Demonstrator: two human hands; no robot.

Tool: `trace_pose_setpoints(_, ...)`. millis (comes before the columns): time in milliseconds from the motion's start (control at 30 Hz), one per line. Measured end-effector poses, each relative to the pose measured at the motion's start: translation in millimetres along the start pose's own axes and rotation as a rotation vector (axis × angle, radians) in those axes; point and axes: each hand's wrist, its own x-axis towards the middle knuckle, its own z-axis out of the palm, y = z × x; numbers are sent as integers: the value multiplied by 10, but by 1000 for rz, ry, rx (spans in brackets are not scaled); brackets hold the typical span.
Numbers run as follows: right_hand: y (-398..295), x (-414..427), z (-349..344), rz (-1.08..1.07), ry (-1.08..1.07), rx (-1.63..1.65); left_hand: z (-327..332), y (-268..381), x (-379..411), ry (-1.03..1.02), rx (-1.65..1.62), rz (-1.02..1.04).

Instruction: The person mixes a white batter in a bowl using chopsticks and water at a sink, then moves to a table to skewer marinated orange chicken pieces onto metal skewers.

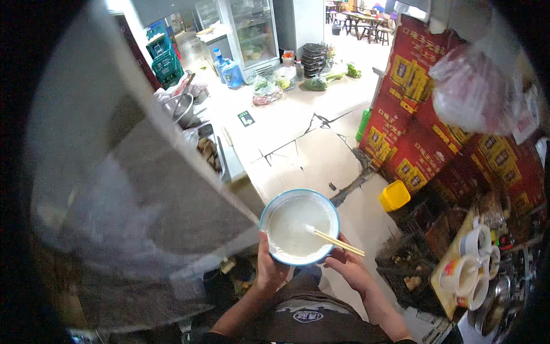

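Between both hands, at waist height, is a round bowl (266, 215) with a blue rim and a white inside. Whitish, cloudy liquid (288, 230) fills much of it. A pair of chopsticks (341, 244) leans over the rim at the right, with the tips in the liquid and a white clump around them. My left hand (271, 264) grips the bowl's left side, the thumb up along the wall. My right hand (347, 263) supports the lower right side below the chopsticks; some of its fingers are hidden under the bowl.
Red printed cartons (412, 112) and a yellow container (394, 196) line the right. Several white tubs (457, 273) stand on a board nearby. Bagged vegetables (266, 90) lie on the floor before a glass-door fridge (253, 32). Left, a metal tray (219, 150) holds brown chunks. The tiles (309, 150) are cracked.
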Motion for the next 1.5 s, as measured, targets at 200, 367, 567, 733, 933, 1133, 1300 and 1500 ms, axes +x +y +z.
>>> trace_pose_setpoints(200,-678,1717,-503,114,-6,35,479,281,1590,65,-46,-17)
trace_pose_setpoints(367,-1484,3064,-695,231,-91,104,799,556,2781,87,-31,47)
trace_pose_setpoints(567,-2065,4844,-864,422,-303,96,982,785,4078,243,-145,226)
trace_pose_setpoints(733,-2572,6248,-535,435,-363,-53,1165,1323,5129,274,-185,324)
trace_pose_setpoints(933,-2467,7970,1,398,-497,-145,632,1962,6206,366,-205,430)
trace_pose_setpoints(1133,-2403,9453,670,478,-679,-296,73,2617,7092,451,-181,477)
trace_pose_setpoints(1300,-2353,10403,1368,629,-798,-330,-414,3012,7480,678,-223,530)
trace_pose_setpoints(1500,-1955,11382,1919,688,-1016,-397,-751,3802,7425,1001,-417,874)
